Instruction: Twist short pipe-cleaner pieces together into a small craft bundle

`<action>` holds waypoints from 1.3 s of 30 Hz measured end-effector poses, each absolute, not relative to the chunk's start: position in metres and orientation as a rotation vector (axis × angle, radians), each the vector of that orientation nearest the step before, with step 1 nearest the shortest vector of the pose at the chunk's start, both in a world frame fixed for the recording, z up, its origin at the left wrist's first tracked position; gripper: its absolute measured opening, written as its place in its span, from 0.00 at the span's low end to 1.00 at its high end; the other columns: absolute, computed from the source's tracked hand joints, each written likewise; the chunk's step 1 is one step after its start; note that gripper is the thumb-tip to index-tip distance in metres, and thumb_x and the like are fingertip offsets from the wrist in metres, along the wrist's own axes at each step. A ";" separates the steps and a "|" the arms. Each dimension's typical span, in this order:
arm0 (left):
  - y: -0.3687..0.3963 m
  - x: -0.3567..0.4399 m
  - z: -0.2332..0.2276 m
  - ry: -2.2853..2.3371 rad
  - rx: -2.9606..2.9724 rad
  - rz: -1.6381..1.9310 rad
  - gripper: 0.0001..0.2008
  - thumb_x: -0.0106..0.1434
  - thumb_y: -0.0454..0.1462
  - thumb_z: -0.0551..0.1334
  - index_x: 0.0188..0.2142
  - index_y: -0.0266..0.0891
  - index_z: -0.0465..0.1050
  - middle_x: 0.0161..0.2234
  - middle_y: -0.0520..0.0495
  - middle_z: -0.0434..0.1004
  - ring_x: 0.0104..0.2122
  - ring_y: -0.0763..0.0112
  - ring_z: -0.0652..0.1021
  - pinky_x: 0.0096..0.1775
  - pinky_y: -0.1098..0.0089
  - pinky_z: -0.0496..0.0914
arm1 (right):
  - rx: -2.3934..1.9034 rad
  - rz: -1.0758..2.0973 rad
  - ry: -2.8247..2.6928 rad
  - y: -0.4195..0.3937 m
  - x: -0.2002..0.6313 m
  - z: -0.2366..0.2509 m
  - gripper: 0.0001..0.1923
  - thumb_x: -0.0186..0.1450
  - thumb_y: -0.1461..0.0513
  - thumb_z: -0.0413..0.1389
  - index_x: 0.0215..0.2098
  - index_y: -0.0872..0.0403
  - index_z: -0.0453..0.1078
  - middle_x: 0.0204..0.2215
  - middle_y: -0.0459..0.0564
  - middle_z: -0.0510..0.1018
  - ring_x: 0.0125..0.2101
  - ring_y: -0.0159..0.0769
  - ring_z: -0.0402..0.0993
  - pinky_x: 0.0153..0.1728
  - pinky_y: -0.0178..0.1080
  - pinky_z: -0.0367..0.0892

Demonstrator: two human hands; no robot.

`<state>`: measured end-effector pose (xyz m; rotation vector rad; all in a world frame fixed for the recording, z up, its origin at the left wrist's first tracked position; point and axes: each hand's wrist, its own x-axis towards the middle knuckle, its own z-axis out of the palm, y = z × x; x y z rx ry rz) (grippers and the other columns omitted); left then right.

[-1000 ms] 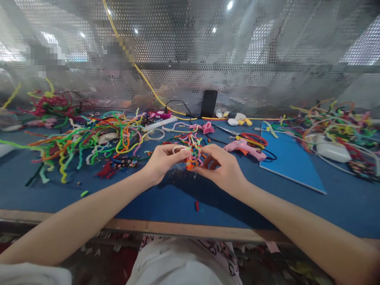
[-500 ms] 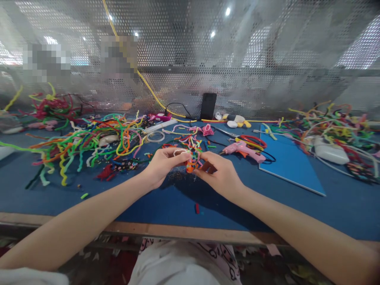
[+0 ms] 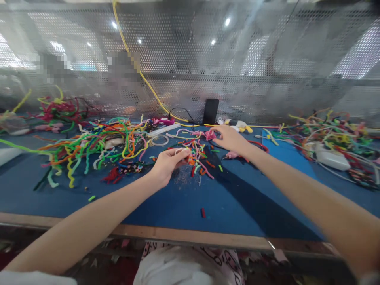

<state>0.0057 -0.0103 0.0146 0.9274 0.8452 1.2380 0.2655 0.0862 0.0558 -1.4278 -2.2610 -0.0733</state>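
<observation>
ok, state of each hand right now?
Left hand: closed on small multicoloured pipe-cleaner bundle.
Right hand: open, reaching at pink pipe-cleaner piece.

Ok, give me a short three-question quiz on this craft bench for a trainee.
1. True or false: the right hand is reaching out toward the small pink piece.
2. What does the left hand pinch?
A. scissors
B. a bundle of pipe cleaners
C. the phone
3. What colour is the glue gun lying under the right forearm?

Key: 1 true; 2 B; 3 pink.
</observation>
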 end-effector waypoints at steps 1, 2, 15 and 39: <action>-0.009 0.005 0.014 0.847 0.927 1.237 0.16 0.44 0.43 0.79 0.29 0.36 0.83 0.29 0.51 0.81 0.31 0.76 0.77 0.39 0.73 0.74 | -1.439 -0.100 -2.278 0.103 0.268 0.058 0.27 0.61 0.65 0.62 0.58 0.58 0.73 0.53 0.61 0.79 0.49 0.49 0.76 0.52 0.46 0.69; -0.009 0.004 0.014 0.850 0.926 1.236 0.16 0.45 0.43 0.79 0.29 0.36 0.83 0.30 0.51 0.81 0.31 0.76 0.77 0.39 0.73 0.74 | -1.453 -0.113 -2.301 0.117 0.269 0.059 0.28 0.59 0.66 0.64 0.59 0.57 0.73 0.54 0.61 0.78 0.52 0.50 0.75 0.55 0.47 0.67; -0.007 0.000 0.015 0.827 0.978 1.230 0.16 0.47 0.44 0.79 0.29 0.36 0.83 0.30 0.50 0.80 0.30 0.75 0.76 0.41 0.70 0.75 | -1.598 -0.115 -2.121 0.144 0.258 0.069 0.16 0.70 0.60 0.53 0.46 0.57 0.82 0.44 0.58 0.85 0.45 0.44 0.80 0.49 0.43 0.71; -0.004 -0.002 0.015 0.870 0.953 1.282 0.14 0.48 0.43 0.79 0.29 0.37 0.82 0.31 0.51 0.81 0.32 0.76 0.78 0.40 0.73 0.75 | -1.411 0.106 -2.319 0.117 0.245 0.085 0.19 0.59 0.59 0.64 0.48 0.55 0.82 0.46 0.56 0.84 0.44 0.45 0.78 0.46 0.41 0.69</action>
